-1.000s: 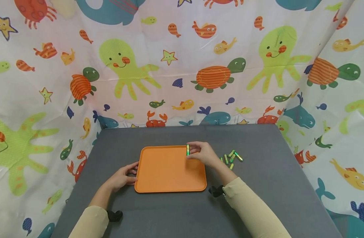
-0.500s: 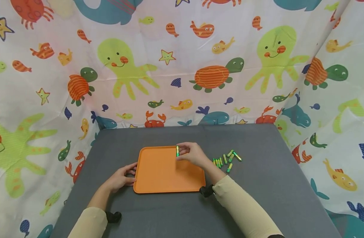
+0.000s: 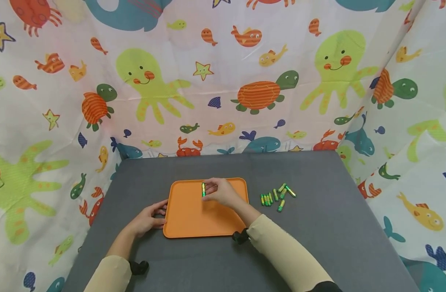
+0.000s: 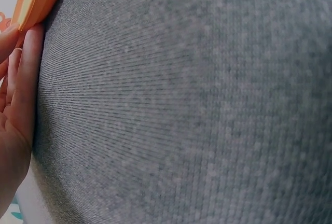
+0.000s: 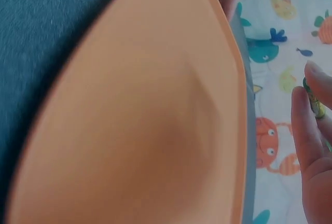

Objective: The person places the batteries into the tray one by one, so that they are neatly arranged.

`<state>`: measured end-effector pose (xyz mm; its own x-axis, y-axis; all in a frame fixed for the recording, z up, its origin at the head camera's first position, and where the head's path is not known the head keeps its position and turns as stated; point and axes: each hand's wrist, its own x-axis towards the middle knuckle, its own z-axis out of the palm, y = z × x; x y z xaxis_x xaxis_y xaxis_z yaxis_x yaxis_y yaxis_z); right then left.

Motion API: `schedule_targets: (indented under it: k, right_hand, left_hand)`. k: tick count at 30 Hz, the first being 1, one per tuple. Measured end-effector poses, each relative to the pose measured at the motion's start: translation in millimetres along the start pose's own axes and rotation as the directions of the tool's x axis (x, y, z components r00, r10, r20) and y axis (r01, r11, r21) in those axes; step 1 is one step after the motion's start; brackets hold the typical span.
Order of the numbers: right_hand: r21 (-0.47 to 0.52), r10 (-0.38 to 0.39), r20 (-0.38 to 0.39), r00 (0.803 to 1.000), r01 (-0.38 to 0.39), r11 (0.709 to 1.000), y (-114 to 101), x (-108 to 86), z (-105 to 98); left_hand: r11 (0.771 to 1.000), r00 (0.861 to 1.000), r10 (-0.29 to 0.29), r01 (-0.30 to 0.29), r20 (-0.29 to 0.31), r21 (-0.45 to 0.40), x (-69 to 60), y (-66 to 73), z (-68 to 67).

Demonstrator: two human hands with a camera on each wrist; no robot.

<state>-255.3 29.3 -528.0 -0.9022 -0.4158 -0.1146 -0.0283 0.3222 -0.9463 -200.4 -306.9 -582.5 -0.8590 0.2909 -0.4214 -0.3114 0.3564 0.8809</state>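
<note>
An orange rectangular tray [image 3: 186,215] lies on the grey table. My left hand [image 3: 147,218] rests against the tray's left edge, its fingers fairly straight; in the left wrist view, fingertips of this hand [image 4: 21,89] touch the tray's rim [image 4: 39,1]. Over the tray's far half, my right hand [image 3: 223,192] pinches a green and gold battery [image 3: 203,190], held upright between thumb and fingers. The right wrist view shows the same battery [image 5: 315,99] partly hidden by the fingers. Whether its lower end touches the tray cannot be told.
Several more green and gold batteries [image 3: 283,194] lie right of the tray; some stand close together in a row, others lie scattered. A sea-animal patterned curtain [image 3: 215,81] hangs behind and beside the grey table [image 3: 307,243].
My right hand has carried the battery leftward over the tray, from near its right side toward the middle. The left hand stays at the tray's edge.
</note>
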Motion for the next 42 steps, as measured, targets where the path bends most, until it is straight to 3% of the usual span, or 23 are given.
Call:
schedule_targets:
  k: [8, 14, 20, 34, 42]
  right_hand:
    - [-0.019, 0.049, -0.011, 0.999, -0.049, 0.999, 11.6, 6.9, 30.0]
    - [0.026, 0.079, -0.035, 0.996, -0.078, 0.997, 16.4, 15.6, 49.9]
    - [-0.006, 0.137, -0.056, 0.989, -0.137, 0.991, 24.4, 21.7, 63.4]
    - [-0.19, 0.149, -0.088, 0.985, -0.164, 0.968, 27.2, 29.6, 81.3]
    - [-0.177, 0.135, -0.087, 0.987, -0.149, 0.973, 30.8, 29.4, 80.9]
  left_hand:
    - [1.0, 1.0, 0.002, -0.003, 0.009, 0.015, -3.4, -2.6, 1.4]
    - [1.0, 1.0, 0.002, -0.002, -0.012, 0.02, -4.7, -1.4, 0.6]
    - [1.0, 1.0, 0.002, -0.001, -0.019, 0.012, -3.9, 2.2, 0.6]
    - [0.999, 0.998, -0.021, 0.022, -0.051, 0.03, -5.9, 3.4, 2.3]
    - [1.0, 0.999, -0.013, 0.014, -0.042, 0.024, -5.7, 0.6, 3.9]
